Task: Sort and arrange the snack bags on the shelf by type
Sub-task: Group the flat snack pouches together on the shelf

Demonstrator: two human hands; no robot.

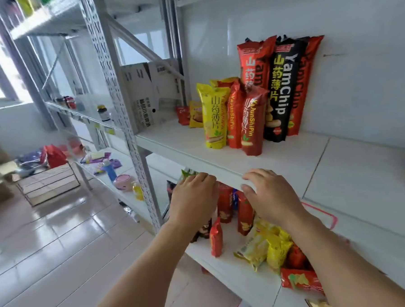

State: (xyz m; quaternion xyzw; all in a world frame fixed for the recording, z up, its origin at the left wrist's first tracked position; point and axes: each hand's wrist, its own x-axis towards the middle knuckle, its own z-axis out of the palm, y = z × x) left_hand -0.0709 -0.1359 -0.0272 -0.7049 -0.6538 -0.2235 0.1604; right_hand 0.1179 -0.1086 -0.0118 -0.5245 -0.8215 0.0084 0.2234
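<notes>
Now we have both hands at the front edge of the upper shelf (pixel 220 161), reaching toward the shelf below. Our left hand (pixel 194 198) sits over a green-topped bag (pixel 187 173) that pokes up just past the fingertips; the fingers curve down over it, but whether they actually grip it we cannot tell, since the hand hides the contact. Our right hand (pixel 269 194) has relaxed, spread fingers lying against the shelf lip, holding nothing we can see.

Between and under the two hands, on the lower shelf (pixel 226 264), stand two red bags (pixel 225 202), upright, close beside each other. A small red packet (pixel 216 238) stands nearer the front edge. A dark bag (pixel 202 232) shows below the left wrist, mostly hidden. To the right lies a loose heap of yellow bags (pixel 269 246), partly beneath our right forearm, with a flat red bag (pixel 299 281) at the front.

On the upper shelf, well beyond the fingers: a tall yellow bag (pixel 214 116) and short red yam bags (pixel 252 122) in front; taller red and black YamChip bags (pixel 283 88) lean on the wall behind. Two small packets, red and yellow (pixel 196 115), sit further left. Cardboard boxes (pixel 151 92) stand at the shelf's far left end.
</notes>
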